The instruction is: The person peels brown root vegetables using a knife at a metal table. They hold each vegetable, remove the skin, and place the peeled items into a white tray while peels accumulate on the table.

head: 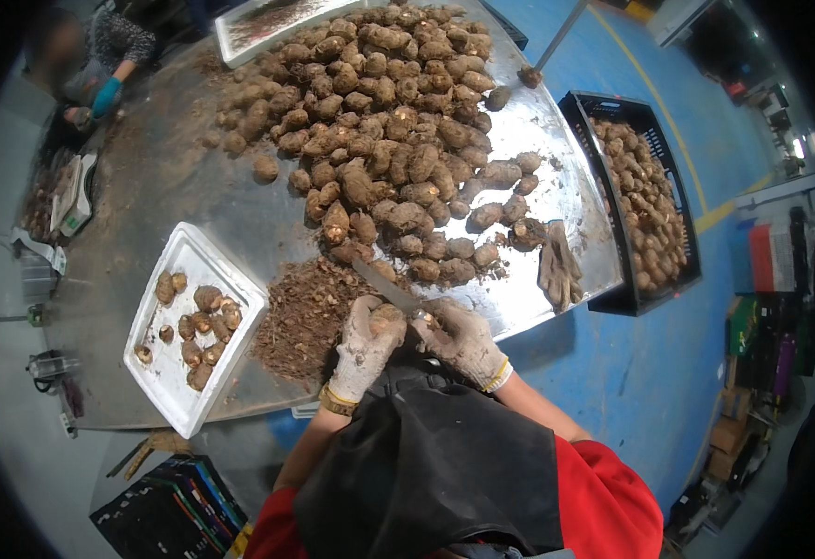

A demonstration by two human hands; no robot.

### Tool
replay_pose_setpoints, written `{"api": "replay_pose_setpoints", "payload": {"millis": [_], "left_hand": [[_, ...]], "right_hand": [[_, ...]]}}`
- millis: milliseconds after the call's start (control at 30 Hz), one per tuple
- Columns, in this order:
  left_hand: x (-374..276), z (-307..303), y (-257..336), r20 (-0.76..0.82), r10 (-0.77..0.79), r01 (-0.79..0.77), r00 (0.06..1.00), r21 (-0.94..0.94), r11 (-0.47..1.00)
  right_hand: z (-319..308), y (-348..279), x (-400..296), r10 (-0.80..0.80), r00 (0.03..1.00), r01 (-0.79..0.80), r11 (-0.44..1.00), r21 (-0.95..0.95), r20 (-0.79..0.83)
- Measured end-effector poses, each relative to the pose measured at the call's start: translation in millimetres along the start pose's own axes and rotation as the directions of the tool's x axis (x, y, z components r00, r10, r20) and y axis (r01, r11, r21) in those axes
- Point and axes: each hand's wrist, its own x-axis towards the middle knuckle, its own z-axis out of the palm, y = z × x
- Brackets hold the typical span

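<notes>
My left hand [365,349], in a dirty white knit glove, is closed around a brown taro corm [385,320]. In my right hand [458,337], gloved alike, is the handle of a knife. Its broad metal blade [385,285] points forward and left, passing close to the corm; whether it touches cannot be told. Beneath and left of my hands lies a heap of brown peelings and soil [310,314]. A large pile of unwashed taro corms [386,133] spreads over the metal table [191,182] ahead. To the left, a white foam tray [247,328] holds several trimmed corms [201,321].
A used glove [558,269] lies at the table's right edge. Beyond it, a black plastic crate [648,297] full of corms stands by the table. Another foam tray [229,42] sits at the far side. A scale [78,195] and a co-worker's gloved hand [106,98] are at left.
</notes>
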Motion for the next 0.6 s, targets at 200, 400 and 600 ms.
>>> {"api": "replay_pose_setpoints", "payload": {"millis": [200,400,600], "left_hand": [[-14.8,-5.9,25.2,0.051,-0.001,0.011,0.999,-0.188,0.982],[-5.8,-13.3,21.0,0.073,-0.115,0.132,0.991,-0.334,0.933],[4.6,-59.4,-12.1,-0.062,-0.119,0.049,0.991,-0.662,0.748]], "right_hand": [[-11.1,50.7,2.7,0.299,0.953,-0.302,0.921,-0.248,-0.049],[-23.6,-0.6,7.9,0.018,0.997,-0.02,1.0,-0.023,-0.073],[-17.1,36.0,-10.5,0.036,0.998,-0.018,0.959,-0.284,0.056]]}}
